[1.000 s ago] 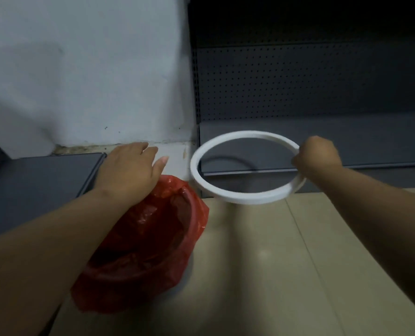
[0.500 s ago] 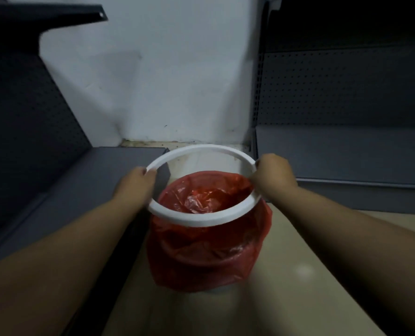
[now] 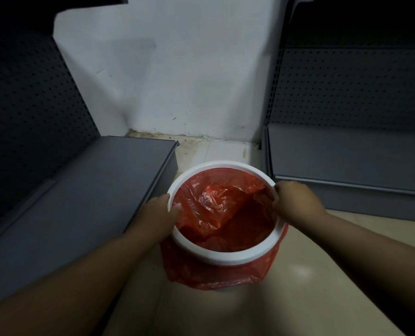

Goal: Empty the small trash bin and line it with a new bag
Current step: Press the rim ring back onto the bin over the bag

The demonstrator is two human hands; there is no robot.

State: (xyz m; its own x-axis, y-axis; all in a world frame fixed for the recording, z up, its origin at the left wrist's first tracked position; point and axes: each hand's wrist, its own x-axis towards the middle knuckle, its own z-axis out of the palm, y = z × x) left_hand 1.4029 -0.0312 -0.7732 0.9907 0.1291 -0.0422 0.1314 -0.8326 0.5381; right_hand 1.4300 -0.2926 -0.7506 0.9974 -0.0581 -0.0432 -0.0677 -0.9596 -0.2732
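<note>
A small bin stands on the floor, lined with a red plastic bag [image 3: 216,214] whose edge hangs over the outside. A white ring [image 3: 225,257] sits on the bin's top over the bag. My left hand [image 3: 161,214] holds the ring's left side, thumb inside the rim. My right hand [image 3: 294,202] grips the ring's right side, fingers curled over it. The bin's body is hidden by the bag.
A grey shelf base [image 3: 92,190] lies close to the bin's left. Another grey shelf [image 3: 347,156] with a perforated back panel stands at the right. A white wall [image 3: 177,81] is behind the bin. Beige floor tiles [image 3: 298,299] spread in front.
The ring, held in my right hand alone a second ago, was brought over the bin with both hands and lowered onto its top over the bag. The view shifted towards the bin.
</note>
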